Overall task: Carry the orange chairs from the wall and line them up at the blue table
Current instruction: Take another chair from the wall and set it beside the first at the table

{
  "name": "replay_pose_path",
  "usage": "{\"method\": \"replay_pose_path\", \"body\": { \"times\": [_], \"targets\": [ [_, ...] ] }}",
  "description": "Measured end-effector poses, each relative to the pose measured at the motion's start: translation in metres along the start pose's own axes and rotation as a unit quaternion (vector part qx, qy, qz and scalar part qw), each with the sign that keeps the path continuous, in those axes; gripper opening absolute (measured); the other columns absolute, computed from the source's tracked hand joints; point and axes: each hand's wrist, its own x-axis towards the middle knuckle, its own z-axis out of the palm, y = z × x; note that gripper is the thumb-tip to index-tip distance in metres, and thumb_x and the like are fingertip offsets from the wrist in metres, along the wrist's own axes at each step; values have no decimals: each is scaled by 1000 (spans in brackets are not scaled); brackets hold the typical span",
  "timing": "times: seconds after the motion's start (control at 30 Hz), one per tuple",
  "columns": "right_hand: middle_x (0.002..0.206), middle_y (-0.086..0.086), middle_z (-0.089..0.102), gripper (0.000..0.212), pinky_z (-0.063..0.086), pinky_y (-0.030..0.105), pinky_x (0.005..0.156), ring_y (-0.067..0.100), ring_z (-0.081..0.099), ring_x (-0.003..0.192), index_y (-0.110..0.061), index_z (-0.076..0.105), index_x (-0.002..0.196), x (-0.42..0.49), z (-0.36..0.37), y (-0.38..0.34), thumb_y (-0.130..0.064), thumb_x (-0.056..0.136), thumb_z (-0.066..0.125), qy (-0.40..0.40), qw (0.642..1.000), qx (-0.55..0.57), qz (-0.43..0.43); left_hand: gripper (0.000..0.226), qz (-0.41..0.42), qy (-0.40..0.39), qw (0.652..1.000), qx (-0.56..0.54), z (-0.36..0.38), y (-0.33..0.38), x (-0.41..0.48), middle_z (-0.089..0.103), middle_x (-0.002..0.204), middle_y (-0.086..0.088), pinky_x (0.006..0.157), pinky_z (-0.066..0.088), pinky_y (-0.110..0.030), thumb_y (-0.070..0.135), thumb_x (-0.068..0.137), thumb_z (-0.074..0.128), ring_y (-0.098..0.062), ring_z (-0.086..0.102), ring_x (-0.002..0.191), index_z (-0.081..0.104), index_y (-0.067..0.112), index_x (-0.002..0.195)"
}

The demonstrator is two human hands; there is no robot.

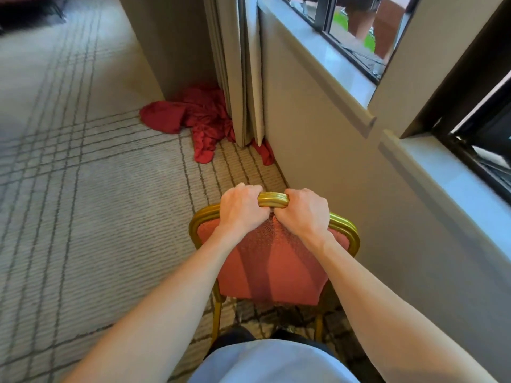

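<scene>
The pick-up step was in hand: an orange chair (pixel 273 261) stood just beside the wall (pixel 345 189), its back side toward the person, under the window (pixel 359 29). The left hand (pixel 243 207) and right hand (pixel 305 211) were both closed tight round the gold top rail (pixel 273 199) of the chair's back, fingers curled over it, side by side with a short bare stretch of rail between them. Whether the legs had left the carpet (pixel 83 189) could not be told. Farther along the wall, a red cloth (pixel 193 114) lay crumpled at the foot of a curtain (pixel 243 78). The blue bench was not in view, so the next move likely called for lifting the chair away from the wall, turning, and finding the bench before setting the chair in line.
</scene>
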Motion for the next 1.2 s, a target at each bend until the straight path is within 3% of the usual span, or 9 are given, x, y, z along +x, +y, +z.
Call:
{"method": "replay_pose_path", "body": {
  "times": [0.13, 0.37, 0.63, 0.83, 1.03, 1.2],
  "targets": [
    [64, -6, 53, 25, 40, 30, 55, 19, 52, 59, -26, 58, 67, 0, 1, 0, -46, 82, 56, -3, 1000, -10, -9, 24, 1, -24, 1000, 12, -4, -4, 2, 54, 66, 3, 61, 34, -32, 44, 75, 59, -22, 58, 70, 56, 23, 63],
    [60, -5, 49, 34, 37, 30, 52, 20, 47, 54, -25, 51, 60, 15, -2, -28, -50, 81, 58, -4, 998, -3, -63, 31, -32, -9, 999, -23, -24, -33, -5, 48, 60, 7, 62, 39, -33, 41, 79, 64, -19, 50, 65, 53, 23, 56],
    [63, -5, 54, 36, 47, 30, 54, 19, 54, 55, -27, 52, 60, 48, 0, -83, -55, 81, 56, 12, 992, -19, -125, 29, -63, 46, 996, -43, -59, -79, -3, 48, 64, 5, 63, 41, -34, 43, 84, 63, -17, 44, 63, 63, 22, 64],
    [63, -7, 53, 35, 43, 29, 53, 17, 53, 55, -25, 61, 64, 70, 8, -128, -55, 82, 57, 28, 984, -27, -174, 32, -65, 83, 994, -38, -83, -122, -3, 48, 63, 6, 61, 33, -32, 44, 84, 60, -17, 45, 66, 55, 23, 61],
    [59, -7, 51, 33, 32, 26, 49, 17, 50, 51, -25, 57, 58, 92, 21, -175, -50, 78, 61, 55, 973, 3, -222, 30, -83, 131, 988, -12, -106, -165, 2, 47, 61, 8, 58, 32, -31, 43, 81, 65, -19, 52, 66, 60, 22, 61],
    [59, -4, 51, 32, 27, 26, 48, 21, 51, 51, -21, 57, 58, 129, 39, -219, -48, 76, 61, 45, 963, 19, -265, 35, -120, 163, 979, 18, -123, -206, 16, 39, 57, 10, 56, 24, -29, 40, 75, 69, -19, 46, 59, 47, 23, 54]
  ]
}}
